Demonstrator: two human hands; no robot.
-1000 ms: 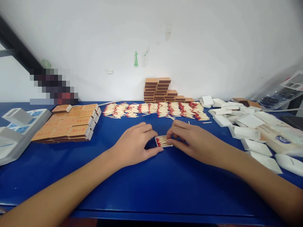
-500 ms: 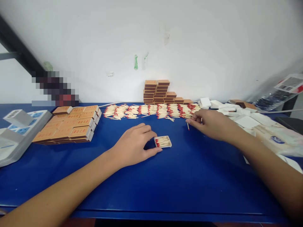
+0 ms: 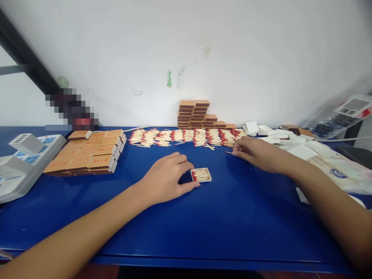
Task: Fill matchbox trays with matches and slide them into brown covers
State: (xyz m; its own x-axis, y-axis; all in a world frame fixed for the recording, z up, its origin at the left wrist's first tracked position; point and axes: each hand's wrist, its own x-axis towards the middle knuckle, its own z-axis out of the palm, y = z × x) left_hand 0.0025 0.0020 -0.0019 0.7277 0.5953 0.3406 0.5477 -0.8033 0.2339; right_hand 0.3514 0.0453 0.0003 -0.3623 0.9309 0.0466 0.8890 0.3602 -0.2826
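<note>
On the blue table lies a small white matchbox tray (image 3: 201, 175) filled with matches, their red heads toward the left. My left hand (image 3: 168, 176) steadies it, index finger at the far left corner and thumb along the near side. My right hand (image 3: 251, 152) pinches a single match (image 3: 228, 152) between thumb and fingers; its red head points left, just above the table. Behind the hands a long row of loose matches (image 3: 186, 136) is laid out in bunches, and my right fingers are close to its right end.
Stacked orange matchboxes (image 3: 84, 151) stand at the left beside a power strip (image 3: 31, 159) with plugs. More matchboxes (image 3: 193, 114) are piled against the wall. White trays (image 3: 300, 150) lie heaped at the right, near a soft plastic pack (image 3: 338, 172).
The match in my right hand has turned from pointing downward to lying nearly level, head to the left. My left hand stays at the tray. The view has shifted slightly.
</note>
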